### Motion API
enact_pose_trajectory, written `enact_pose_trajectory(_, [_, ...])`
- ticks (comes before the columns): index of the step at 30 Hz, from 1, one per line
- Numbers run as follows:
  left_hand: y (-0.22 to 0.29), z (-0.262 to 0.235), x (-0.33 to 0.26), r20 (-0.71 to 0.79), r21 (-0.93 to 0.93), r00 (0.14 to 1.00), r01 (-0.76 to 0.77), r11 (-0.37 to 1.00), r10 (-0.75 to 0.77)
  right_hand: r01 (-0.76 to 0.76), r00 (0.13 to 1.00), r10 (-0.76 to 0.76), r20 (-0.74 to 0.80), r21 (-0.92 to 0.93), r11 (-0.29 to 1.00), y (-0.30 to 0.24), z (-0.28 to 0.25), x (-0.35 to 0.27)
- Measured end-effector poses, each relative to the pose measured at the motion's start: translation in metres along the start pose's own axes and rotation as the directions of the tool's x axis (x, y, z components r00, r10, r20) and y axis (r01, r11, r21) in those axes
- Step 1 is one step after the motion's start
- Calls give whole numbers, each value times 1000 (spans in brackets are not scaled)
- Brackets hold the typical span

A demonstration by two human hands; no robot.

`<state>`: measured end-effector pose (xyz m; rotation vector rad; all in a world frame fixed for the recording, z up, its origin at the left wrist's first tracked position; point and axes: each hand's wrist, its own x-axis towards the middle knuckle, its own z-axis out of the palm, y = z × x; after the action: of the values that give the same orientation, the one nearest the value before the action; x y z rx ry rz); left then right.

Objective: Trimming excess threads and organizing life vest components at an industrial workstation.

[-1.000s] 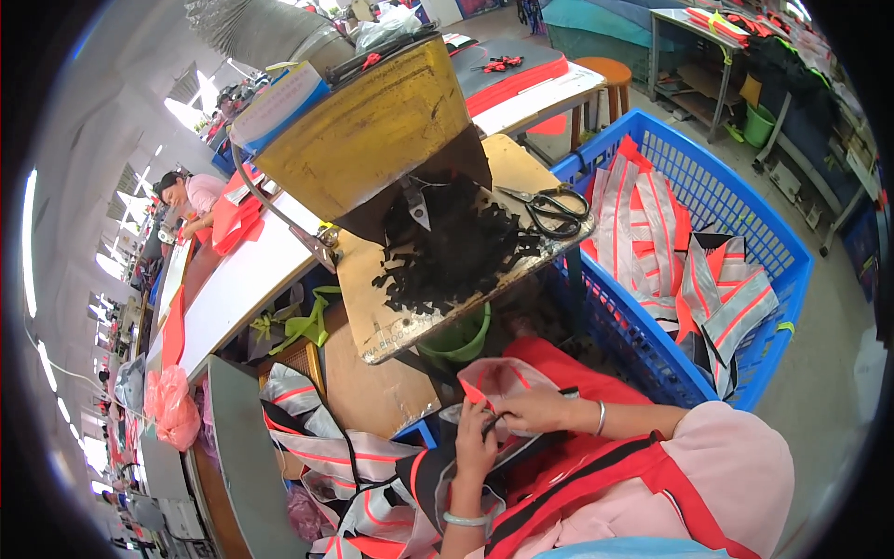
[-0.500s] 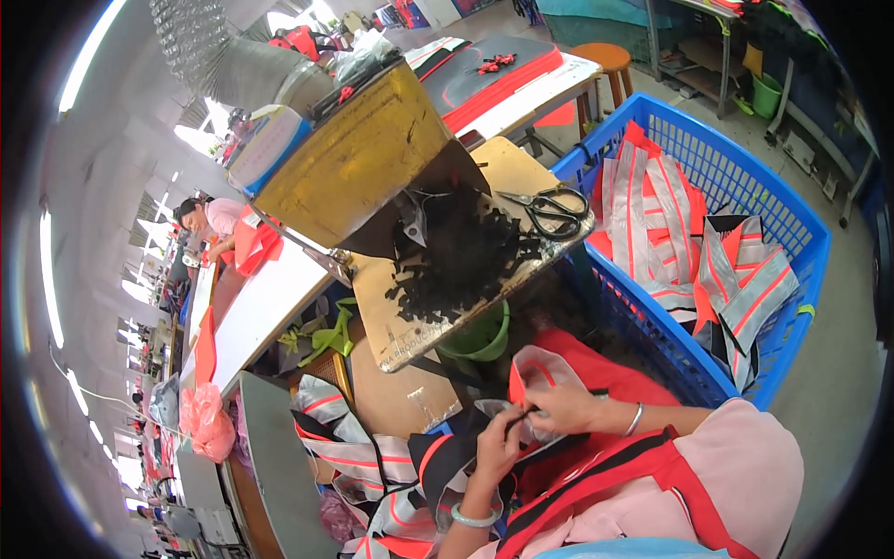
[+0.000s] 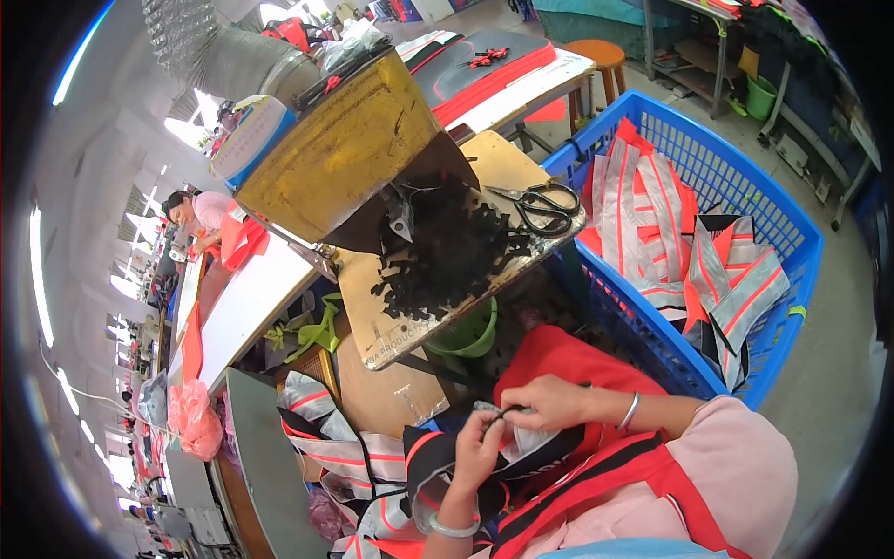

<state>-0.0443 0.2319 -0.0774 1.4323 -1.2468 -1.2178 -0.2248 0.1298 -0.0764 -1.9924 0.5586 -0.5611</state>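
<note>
A pink bag (image 3: pixel 194 421) sits left of the wooden-topped stand (image 3: pixel 361 291), where black scraps (image 3: pixel 438 270) lie heaped. On the stand's near side, left hand (image 3: pixel 477 447) and right hand (image 3: pixel 551 402) pinch a grey-black strip (image 3: pixel 535 443); scissors (image 3: pixel 548 207) occupy its right end, a blue basket (image 3: pixel 633 321) beside it.

Looks like a garment workshop, judging by striped fabric strips (image 3: pixel 643 219) heaped in a blue basket (image 3: pixel 806 256), black scraps (image 3: pixel 438 261) and scissors (image 3: pixel 548 216) on a small worktable (image 3: pixel 507 158), a co-worker (image 3: pixel 214 210) handling red cloth (image 3: pixel 242 244), and ceiling tube lights (image 3: pixel 41 275).
</note>
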Motion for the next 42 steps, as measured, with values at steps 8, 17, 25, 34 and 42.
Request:
enact_pose_trajectory(8, [14, 12, 46, 70, -279, 992, 119, 953, -104, -17, 1000, 17, 2, -64, 998, 6, -40, 22])
enact_pose_trajectory(17, [-63, 60, 29, 104, -396, 976, 216, 892, -190, -410, 910, 407, -79, -323, 853, 11, -16, -34])
enact_pose_trajectory(25, [-53, 58, -10, 58, -333, 991, 133, 934, -120, -281, 955, 262, -137, -145, 949, 1, -2, -34])
enact_pose_trajectory(34, [-48, 57, 1, -51, -86, 999, -21, 996, 16, -253, 963, 203, -175, -345, 904, -17, -10, -43])
enact_pose_trajectory(42, [-29, 48, 43, -38, -244, 998, -63, 968, 55, -302, 938, 288, -190, -46, 952, 1, -32, -25])
